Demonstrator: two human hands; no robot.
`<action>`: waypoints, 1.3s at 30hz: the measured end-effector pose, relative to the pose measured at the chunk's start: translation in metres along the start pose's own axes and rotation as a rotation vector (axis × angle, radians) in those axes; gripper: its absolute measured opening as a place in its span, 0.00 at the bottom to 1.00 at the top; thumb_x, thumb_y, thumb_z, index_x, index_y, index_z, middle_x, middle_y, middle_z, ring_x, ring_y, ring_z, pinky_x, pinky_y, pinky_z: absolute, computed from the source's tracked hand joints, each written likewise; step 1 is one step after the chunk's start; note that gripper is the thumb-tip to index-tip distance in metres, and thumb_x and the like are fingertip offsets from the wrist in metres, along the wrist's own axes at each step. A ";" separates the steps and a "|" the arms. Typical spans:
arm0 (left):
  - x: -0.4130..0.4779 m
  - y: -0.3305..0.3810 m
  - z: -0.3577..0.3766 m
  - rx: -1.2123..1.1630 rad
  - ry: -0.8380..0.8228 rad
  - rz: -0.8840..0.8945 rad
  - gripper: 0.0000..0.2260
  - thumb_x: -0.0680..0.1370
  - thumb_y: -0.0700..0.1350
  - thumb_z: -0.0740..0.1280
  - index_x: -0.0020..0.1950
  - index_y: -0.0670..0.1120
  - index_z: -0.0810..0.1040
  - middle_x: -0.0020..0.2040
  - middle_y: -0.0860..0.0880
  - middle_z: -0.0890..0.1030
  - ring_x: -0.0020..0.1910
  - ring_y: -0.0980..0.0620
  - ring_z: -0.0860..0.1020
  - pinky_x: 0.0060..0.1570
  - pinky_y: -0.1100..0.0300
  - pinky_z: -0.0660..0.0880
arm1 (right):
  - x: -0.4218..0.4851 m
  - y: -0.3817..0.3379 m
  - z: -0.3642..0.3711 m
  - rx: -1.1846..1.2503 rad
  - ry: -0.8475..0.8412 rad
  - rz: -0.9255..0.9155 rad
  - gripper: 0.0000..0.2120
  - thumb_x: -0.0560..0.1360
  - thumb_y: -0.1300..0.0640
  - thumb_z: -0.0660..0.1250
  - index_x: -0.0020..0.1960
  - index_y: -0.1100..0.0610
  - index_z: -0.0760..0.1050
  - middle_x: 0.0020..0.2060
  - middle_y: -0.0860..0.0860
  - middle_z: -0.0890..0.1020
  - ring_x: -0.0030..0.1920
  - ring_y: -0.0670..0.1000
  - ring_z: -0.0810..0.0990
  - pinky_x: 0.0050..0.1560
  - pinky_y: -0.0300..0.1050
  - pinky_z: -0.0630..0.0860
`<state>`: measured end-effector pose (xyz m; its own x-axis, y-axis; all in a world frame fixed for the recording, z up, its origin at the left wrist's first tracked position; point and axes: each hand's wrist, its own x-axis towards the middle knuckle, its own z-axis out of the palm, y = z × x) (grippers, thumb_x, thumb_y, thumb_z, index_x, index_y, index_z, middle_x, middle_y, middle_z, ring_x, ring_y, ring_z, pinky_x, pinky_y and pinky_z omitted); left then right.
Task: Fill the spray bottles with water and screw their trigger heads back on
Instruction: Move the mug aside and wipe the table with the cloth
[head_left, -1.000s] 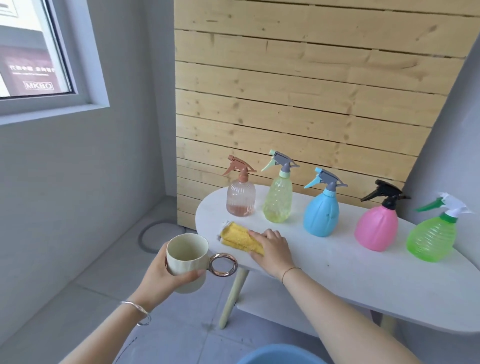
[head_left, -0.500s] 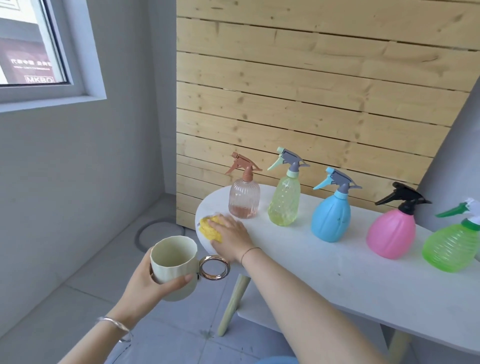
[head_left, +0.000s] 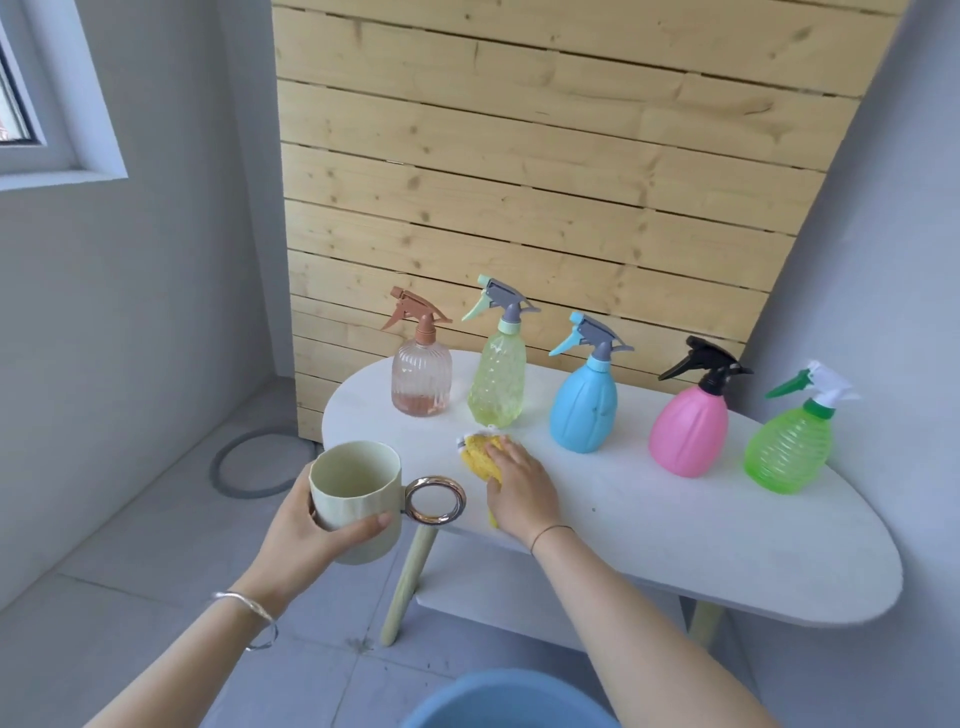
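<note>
Right hand flat on yellow sponge, left hand gripping cream mug.
Five spray bottles stand farther back on the tabletop.

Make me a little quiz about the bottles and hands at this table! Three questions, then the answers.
1. How many spray bottles stand on the white table?
2. True or false: the right hand rests on the yellow sponge.
3. What does the left hand hold? A: a cream mug with a ring handle. B: a trigger head. C: a pink bottle.

Key: 1. Five. 2. True. 3. A.
</note>
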<state>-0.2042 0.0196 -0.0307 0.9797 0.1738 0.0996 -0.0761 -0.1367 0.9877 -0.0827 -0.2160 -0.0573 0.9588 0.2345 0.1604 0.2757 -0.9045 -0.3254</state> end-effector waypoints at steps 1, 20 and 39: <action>0.000 0.003 0.010 -0.002 -0.016 0.000 0.36 0.52 0.58 0.79 0.59 0.57 0.74 0.53 0.54 0.82 0.52 0.58 0.80 0.50 0.61 0.75 | -0.010 0.016 -0.007 -0.008 0.013 0.028 0.25 0.79 0.58 0.55 0.76 0.53 0.57 0.77 0.50 0.55 0.76 0.50 0.54 0.73 0.42 0.50; -0.009 0.045 0.180 -0.037 -0.252 0.046 0.36 0.52 0.57 0.79 0.58 0.55 0.73 0.53 0.54 0.81 0.50 0.60 0.80 0.44 0.66 0.77 | -0.135 0.236 -0.112 -0.064 0.145 0.445 0.25 0.78 0.60 0.57 0.75 0.54 0.60 0.75 0.52 0.60 0.74 0.51 0.58 0.72 0.44 0.56; -0.008 0.055 0.190 -0.054 -0.198 0.038 0.39 0.50 0.60 0.76 0.59 0.52 0.73 0.54 0.53 0.80 0.51 0.59 0.78 0.44 0.65 0.73 | -0.179 0.244 -0.109 0.029 0.332 0.636 0.24 0.75 0.64 0.59 0.70 0.57 0.67 0.70 0.53 0.68 0.69 0.55 0.66 0.62 0.48 0.68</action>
<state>-0.1806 -0.1750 -0.0001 0.9929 -0.0258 0.1162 -0.1180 -0.0858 0.9893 -0.1944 -0.5175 -0.0640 0.8638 -0.4603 0.2051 -0.3238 -0.8189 -0.4739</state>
